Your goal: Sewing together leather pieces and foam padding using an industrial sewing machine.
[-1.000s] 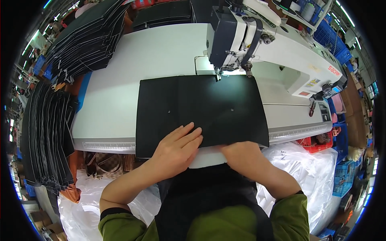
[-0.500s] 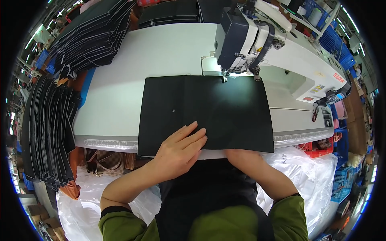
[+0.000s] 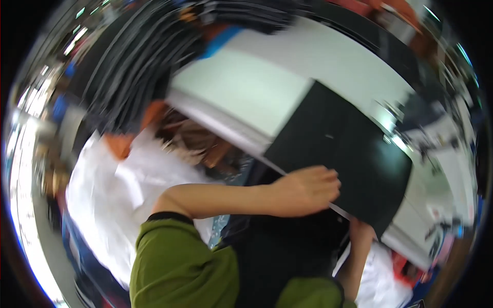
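A black rectangular panel (image 3: 334, 138) of fabric or sheet material lies flat on the white sewing machine table, its far right edge by the lit needle area. My left hand (image 3: 308, 191) is at the panel's near edge, its bent fingers close together and smeared by motion. Whether those fingers grip anything cannot be made out. At the panel's near right corner, my right hand (image 3: 362, 232) reaches under the edge, which hides its fingers. The sewing machine (image 3: 436, 138) stands to the right, blurred.
Thick stacks of black panels (image 3: 138, 61) stand at the left, above an orange cloth (image 3: 118, 145). White plastic sheeting (image 3: 102, 205) hangs in front of the table at the left. A brown bag (image 3: 192, 143) sits below the table edge (image 3: 221, 120). Something red (image 3: 403, 267) shows at lower right.
The whole view has swung left and tilted, with strong blur. My left hand has drawn back from the panel's surface to its near edge, fingers now bent. My right hand stays at the near edge.
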{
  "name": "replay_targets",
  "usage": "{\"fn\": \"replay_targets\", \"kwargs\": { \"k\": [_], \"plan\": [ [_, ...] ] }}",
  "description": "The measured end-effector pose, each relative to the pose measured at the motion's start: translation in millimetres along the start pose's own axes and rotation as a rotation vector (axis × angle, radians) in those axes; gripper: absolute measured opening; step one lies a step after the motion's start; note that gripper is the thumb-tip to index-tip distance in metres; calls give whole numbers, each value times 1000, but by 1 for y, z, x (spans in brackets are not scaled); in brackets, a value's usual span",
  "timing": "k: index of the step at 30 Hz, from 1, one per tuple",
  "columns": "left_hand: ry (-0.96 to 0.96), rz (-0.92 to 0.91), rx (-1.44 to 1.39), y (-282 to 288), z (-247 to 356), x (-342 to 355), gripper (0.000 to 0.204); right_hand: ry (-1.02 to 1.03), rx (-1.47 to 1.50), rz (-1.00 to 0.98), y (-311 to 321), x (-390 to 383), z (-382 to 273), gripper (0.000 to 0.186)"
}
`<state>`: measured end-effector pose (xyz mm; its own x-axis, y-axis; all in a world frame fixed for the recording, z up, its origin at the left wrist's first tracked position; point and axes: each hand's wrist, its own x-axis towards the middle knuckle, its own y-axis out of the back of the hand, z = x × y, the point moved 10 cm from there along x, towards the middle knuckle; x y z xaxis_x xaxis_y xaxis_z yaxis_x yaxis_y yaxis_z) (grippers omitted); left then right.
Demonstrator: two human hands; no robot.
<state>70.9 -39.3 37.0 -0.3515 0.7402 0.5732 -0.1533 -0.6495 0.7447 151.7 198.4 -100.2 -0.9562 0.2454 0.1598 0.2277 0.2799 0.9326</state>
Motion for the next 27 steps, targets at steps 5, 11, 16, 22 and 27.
{"fn": "replay_targets", "kwargs": {
  "k": [5,11,16,22,27],
  "plan": [
    [158,76,38,-13,4,-113,36,28,-307,38,-5,3,9,41],
    [1479,129,559,79,-98,-475,51,15,-271,-55,12,24,-36,39],
    [1875,183,1191,196,-59,-615,90,28,-248,-6,13,19,-31,39],
    [2055,254,1023,217,-39,-782,53,38,-240,-33,-37,15,9,35],
    [1686,948,687,238,-75,-675,28,100,-125,-53,-16,7,-23,31]
  ]
}}
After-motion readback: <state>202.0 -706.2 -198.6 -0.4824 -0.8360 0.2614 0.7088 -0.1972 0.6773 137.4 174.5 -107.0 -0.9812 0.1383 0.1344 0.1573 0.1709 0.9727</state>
